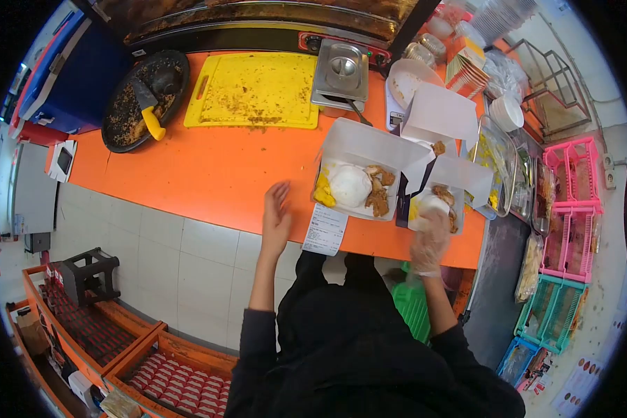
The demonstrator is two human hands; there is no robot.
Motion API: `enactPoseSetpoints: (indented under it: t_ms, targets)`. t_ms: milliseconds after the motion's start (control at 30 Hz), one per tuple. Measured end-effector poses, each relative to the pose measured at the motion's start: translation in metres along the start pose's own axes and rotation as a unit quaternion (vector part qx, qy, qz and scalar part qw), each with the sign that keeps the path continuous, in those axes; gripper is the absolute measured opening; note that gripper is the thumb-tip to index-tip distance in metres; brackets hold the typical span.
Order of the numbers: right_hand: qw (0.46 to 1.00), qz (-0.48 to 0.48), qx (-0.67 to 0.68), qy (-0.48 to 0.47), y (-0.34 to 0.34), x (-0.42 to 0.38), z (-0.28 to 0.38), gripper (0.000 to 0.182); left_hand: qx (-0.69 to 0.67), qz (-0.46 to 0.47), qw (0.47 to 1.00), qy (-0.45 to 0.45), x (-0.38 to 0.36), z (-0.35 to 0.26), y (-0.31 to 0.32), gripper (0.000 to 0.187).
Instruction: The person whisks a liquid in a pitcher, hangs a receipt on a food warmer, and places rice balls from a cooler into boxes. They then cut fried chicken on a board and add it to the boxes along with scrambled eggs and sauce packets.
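Right hand [430, 240], in a clear glove, grips the near edge of the small food box [435, 204], fingers closed on it. Left hand [276, 216] hovers flat and open above the orange tabletop [209, 167], holding nothing. Just to its right lies a receipt [325, 230]; beyond that, between both hands, sits the open large food box [359, 184] with rice and fried chicken.
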State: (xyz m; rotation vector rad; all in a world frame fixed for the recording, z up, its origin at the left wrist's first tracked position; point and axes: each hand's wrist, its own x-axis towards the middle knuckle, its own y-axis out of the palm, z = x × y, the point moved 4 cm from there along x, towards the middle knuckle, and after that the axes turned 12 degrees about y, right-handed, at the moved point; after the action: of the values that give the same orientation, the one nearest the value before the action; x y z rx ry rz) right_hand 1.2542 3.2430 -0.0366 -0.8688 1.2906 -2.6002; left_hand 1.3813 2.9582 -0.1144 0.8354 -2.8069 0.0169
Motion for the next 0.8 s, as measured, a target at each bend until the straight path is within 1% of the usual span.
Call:
enactPoseSetpoints:
  t_ms: [33,67,100,133,167,200,233,267,300,333,467,533,567,600,633,667,733,767,800]
  targets:
    - [1.000,0.000,-0.001,0.001,-0.012,0.000,-0.004,0.017,0.070,0.084,0.994,0.023,0.010,-0.001,0.009,0.073]
    - [0.996,0.026,-0.086,0.030,-0.022,0.000,-0.009,0.015,0.071,0.086,0.994,0.021,0.018,-0.003,0.011,0.073]
    - [0.982,0.050,-0.170,0.059,-0.028,0.000,-0.015,0.012,0.198,0.187,0.962,0.025,0.025,-0.008,0.018,0.080]
    - [0.982,0.049,-0.171,0.065,-0.029,-0.001,-0.024,0.012,0.319,0.284,0.904,0.030,0.027,-0.009,0.026,0.086]
    - [0.983,0.085,-0.163,0.018,-0.023,-0.001,-0.033,0.011,0.319,0.290,0.902,0.032,0.029,-0.005,0.030,0.086]
    - [0.980,0.121,-0.156,-0.029,-0.017,-0.001,-0.037,0.009,0.347,0.298,0.888,0.032,0.029,0.003,0.035,0.090]
    - [0.980,0.120,-0.157,-0.022,-0.014,-0.001,-0.042,0.009,0.375,0.306,0.875,0.033,0.028,0.011,0.040,0.093]
    - [0.977,0.136,-0.163,-0.021,-0.009,-0.003,-0.046,0.009,0.373,0.312,0.873,0.034,0.024,0.017,0.046,0.093]
    - [0.974,0.151,-0.169,-0.021,-0.005,-0.003,-0.047,0.008,0.404,0.284,0.868,0.048,0.021,0.021,0.049,0.095]
    - [0.980,0.132,-0.147,-0.030,-0.006,-0.001,-0.043,0.008,0.435,0.253,0.862,0.062,0.018,0.023,0.054,0.097]
    - [0.987,0.108,-0.115,0.000,-0.005,-0.006,-0.050,0.009,0.449,0.239,0.859,0.065,0.005,0.025,0.076,0.099]
    - [0.994,0.095,-0.052,-0.004,-0.017,-0.004,-0.055,0.012,0.401,0.211,0.890,0.050,0.005,0.010,0.075,0.092]
    - [0.994,0.094,-0.049,0.000,-0.029,-0.004,-0.058,0.012,0.350,0.164,0.920,0.065,-0.002,0.014,0.067,0.089]
    - [0.995,0.089,-0.044,0.006,-0.046,-0.005,-0.061,0.016,0.295,0.120,0.944,0.083,-0.011,0.016,0.057,0.086]
    - [0.996,0.075,-0.047,0.015,-0.065,-0.006,-0.069,0.021,0.331,0.068,0.938,0.074,-0.016,0.002,0.052,0.080]
    - [0.996,0.047,-0.071,0.027,-0.086,-0.010,-0.084,0.021,0.349,0.024,0.934,0.073,-0.020,-0.017,0.060,0.075]
    - [0.991,0.006,-0.123,0.049,-0.126,-0.014,-0.125,0.019,0.258,-0.093,0.954,0.117,-0.031,-0.043,0.094,0.065]
    - [0.985,-0.029,-0.158,0.068,-0.145,-0.011,-0.155,0.019,0.318,-0.111,0.931,0.142,-0.033,-0.070,0.118,0.058]
    - [0.976,-0.074,-0.169,0.116,-0.161,-0.011,-0.187,0.018,0.434,-0.099,0.874,0.195,-0.039,-0.078,0.142,0.049]
